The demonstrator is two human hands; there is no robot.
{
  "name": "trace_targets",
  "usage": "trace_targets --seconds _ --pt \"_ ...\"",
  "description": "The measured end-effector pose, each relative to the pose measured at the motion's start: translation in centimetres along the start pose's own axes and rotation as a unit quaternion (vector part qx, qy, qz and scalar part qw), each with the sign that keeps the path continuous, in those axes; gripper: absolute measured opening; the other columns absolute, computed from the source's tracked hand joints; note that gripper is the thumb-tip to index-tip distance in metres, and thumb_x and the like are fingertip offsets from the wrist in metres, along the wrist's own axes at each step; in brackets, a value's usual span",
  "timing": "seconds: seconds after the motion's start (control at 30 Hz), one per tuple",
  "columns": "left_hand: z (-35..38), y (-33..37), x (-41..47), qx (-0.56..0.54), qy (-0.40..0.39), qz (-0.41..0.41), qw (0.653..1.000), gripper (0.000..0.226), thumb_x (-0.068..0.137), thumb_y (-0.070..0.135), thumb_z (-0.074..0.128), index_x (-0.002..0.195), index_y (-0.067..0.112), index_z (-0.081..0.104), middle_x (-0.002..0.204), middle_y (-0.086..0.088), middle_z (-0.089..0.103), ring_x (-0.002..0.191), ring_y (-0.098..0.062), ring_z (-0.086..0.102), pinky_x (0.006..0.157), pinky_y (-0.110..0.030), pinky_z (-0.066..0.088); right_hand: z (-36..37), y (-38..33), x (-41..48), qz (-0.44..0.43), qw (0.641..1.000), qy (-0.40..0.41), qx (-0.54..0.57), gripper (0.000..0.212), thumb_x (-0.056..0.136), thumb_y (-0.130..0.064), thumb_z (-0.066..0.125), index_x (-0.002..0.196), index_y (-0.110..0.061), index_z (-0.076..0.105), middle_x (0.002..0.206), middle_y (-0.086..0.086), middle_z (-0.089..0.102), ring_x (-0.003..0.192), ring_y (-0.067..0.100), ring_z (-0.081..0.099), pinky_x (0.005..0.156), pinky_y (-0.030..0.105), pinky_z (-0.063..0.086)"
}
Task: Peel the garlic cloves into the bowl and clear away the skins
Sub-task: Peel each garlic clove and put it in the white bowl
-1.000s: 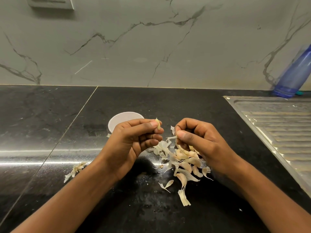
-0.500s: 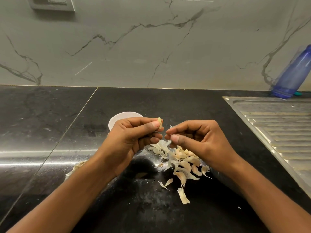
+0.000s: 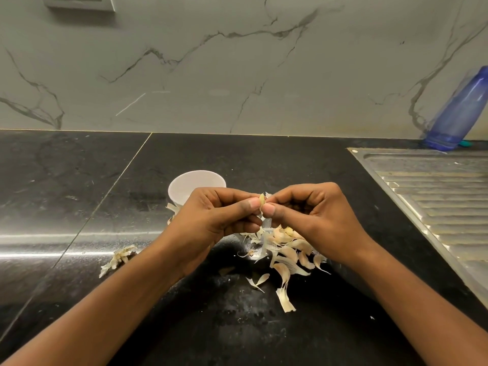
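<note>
Right hand [image 3: 311, 215] is now meeting left hand [image 3: 211, 220]; both are pinching the clove [image 3: 261, 200], just right of the bowl [image 3: 190, 180].

Your one head cam looks fwd & down, close over left hand [image 3: 211, 220] & right hand [image 3: 314, 215], facing glossy black stone countertop [image 3: 79, 180], grey-veined marble wall [image 3: 237, 62].

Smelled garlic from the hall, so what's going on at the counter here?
A person is peeling garlic at a black counter. The left hand and right hand together pinch one small garlic clove at their fingertips, just in front of the white bowl. A pile of skins lies on the counter under the hands, with a smaller clump off to the left. The skins are not yet cleared away.
</note>
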State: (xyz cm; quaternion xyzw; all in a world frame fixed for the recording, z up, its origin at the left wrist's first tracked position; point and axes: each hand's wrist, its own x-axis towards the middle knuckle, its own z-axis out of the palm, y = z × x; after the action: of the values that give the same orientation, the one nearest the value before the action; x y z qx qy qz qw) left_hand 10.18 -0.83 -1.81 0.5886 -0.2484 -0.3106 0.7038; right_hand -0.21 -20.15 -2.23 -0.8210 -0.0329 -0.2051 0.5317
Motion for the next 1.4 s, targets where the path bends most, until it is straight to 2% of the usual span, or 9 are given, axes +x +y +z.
trace_targets --seconds 0.37,0.57,0.67,0.77,0.87,0.93,1.03,1.23,1.4 --pt "-0.2 -0.4 0.2 0.015 -0.003 0.011 1.000 0.027 0.080 0.018 0.079 0.103 0.003 0.082 0.099 -0.023 0.077 0.082 -0.023 0.073 0.076 -0.026 0.064 0.0 0.3 0.0 -0.009 0.999 -0.015 -0.032 0.009 0.096 -0.020 0.076 0.101 -0.015 0.081 0.086 0.003 0.078 0.076 0.021 0.074 0.069 0.032 0.063" --pt "-1.2 0.6 0.2 0.065 0.039 0.042 0.996 0.026 0.085 0.016 0.076 0.107 0.002 0.080 0.090 -0.019 0.077 0.076 -0.022 0.073 0.072 -0.026 0.063 -1.0 0.5 0.2 -0.009 0.998 0.053 -0.030 0.004 0.091 -0.012 0.081 0.088 -0.011 0.080 0.076 0.004 0.075 0.065 0.024 0.068 0.063 0.027 0.059" --pt "-2.1 1.2 0.2 0.181 0.090 0.091 0.975 0.019 0.084 0.023 0.081 0.099 0.011 0.082 0.082 -0.018 0.076 0.067 -0.025 0.068 0.071 -0.031 0.061 -1.3 0.8 0.1 -0.012 0.998 0.048 -0.027 0.006 0.087 -0.012 0.086 0.090 -0.011 0.081 0.081 0.002 0.078 0.071 0.019 0.072 0.067 0.024 0.060" --pt "-3.3 1.5 0.5 0.245 0.149 0.126 0.950 0.008 0.086 0.026 0.084 0.093 0.021 0.084 0.078 -0.006 0.078 0.063 -0.014 0.064 0.063 -0.022 0.055 -1.1 1.3 0.1 -0.033 0.996 -0.013 -0.078 0.010 0.090 -0.009 0.083 0.099 -0.015 0.083 0.089 -0.003 0.079 0.083 0.018 0.075 0.073 0.028 0.061" --pt "-4.6 1.5 0.9 0.380 0.215 0.157 0.886 0.007 0.085 0.035 0.085 0.090 0.030 0.082 0.076 0.013 0.074 0.059 -0.001 0.058 0.058 -0.016 0.045 -0.8 1.9 0.0 -0.049 0.989 -0.065 -0.119 0.019 0.097 -0.009 0.076 0.109 -0.021 0.084 0.099 -0.010 0.080 0.096 0.020 0.074 0.078 0.037 0.061" --pt "-5.6 1.5 1.1 0.427 0.248 0.145 0.857 0.011 0.083 0.038 0.086 0.090 0.030 0.082 0.090 0.013 0.077 0.074 0.001 0.064 0.068 -0.025 0.050 -1.0 1.9 0.0 -0.039 0.987 -0.072 -0.137 0.014 0.098 -0.017 0.076 0.107 -0.025 0.084 0.102 -0.014 0.079 0.102 0.015 0.073 0.081 0.038 0.060" --pt "-6.5 1.5 1.5 0.461 0.270 0.114 0.838 0.018 0.083 0.041 0.086 0.090 0.025 0.081 0.117 -0.002 0.077 0.106 -0.015 0.067 0.093 -0.041 0.058 -1.9 1.8 0.1 -0.022 0.988 -0.060 -0.142 0.001 0.091 -0.024 0.083 0.091 -0.023 0.084 0.105 -0.017 0.079 0.106 0.009 0.073 0.081 0.036 0.059" --pt "-6.3 1.6 1.4 0.514 0.267 0.078 0.812 0.016 0.086 0.037 0.082 0.089 0.021 0.082 0.117 -0.001 0.071 0.114 -0.023 0.060 0.094 -0.045 0.055 -3.9 2.1 0.4 0.024 0.982 -0.047 -0.179 0.009 0.091 -0.029 0.083 0.097 -0.036 0.081 0.106 -0.017 0.077 0.095 0.014 0.071 0.072 0.034 0.055" --pt "-6.2 1.6 1.4 0.493 0.254 0.075 0.829 0.013 0.087 0.034 0.081 0.093 0.023 0.084 0.119 0.000 0.071 0.114 -0.020 0.061 0.094 -0.043 0.054 -4.9 2.5 0.6 0.050 0.968 -0.047 -0.239 0.016 0.093 -0.025 0.078 0.096 -0.041 0.082 0.092 -0.021 0.070 0.081 0.009 0.062 0.068 0.023 0.047"
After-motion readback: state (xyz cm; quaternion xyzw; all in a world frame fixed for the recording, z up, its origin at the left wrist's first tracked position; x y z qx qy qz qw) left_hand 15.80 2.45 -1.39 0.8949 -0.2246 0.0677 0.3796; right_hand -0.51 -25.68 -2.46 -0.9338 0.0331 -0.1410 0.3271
